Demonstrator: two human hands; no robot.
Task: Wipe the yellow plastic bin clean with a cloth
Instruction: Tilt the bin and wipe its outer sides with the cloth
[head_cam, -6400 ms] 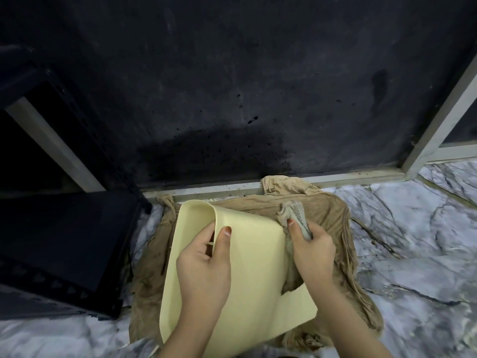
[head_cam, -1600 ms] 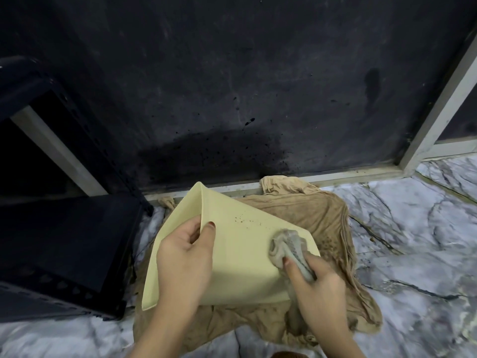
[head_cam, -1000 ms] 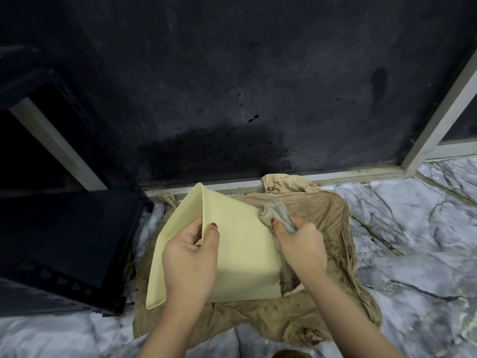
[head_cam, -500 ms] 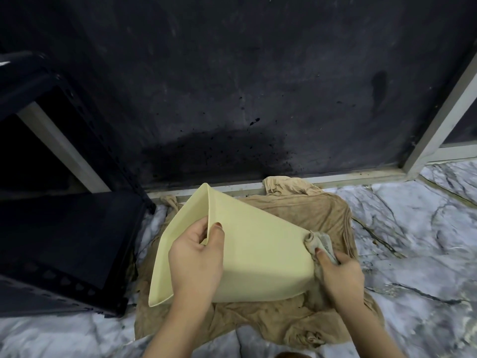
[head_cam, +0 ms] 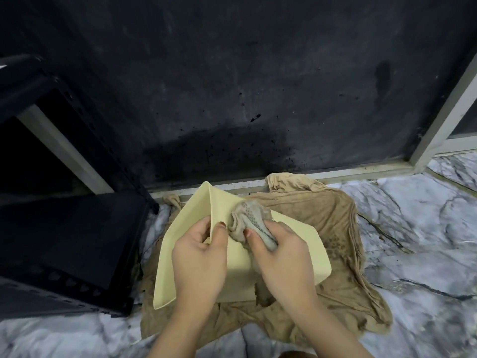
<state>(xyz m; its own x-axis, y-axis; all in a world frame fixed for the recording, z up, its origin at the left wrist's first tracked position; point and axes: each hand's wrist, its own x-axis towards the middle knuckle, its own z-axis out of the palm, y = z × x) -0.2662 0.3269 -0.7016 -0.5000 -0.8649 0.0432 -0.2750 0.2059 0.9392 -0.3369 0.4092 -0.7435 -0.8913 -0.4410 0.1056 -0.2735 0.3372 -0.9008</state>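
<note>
Left hand (head_cam: 197,257) fingers pinching yellow bin (head_cam: 296,251) rim — right hand (head_cam: 281,254) fingers clenched around grey cloth (head_cam: 249,219), pressed to bin's upper side.

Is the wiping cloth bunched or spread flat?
Bunched: the right hand grips the grey cloth as a wad against the yellow bin.
</note>
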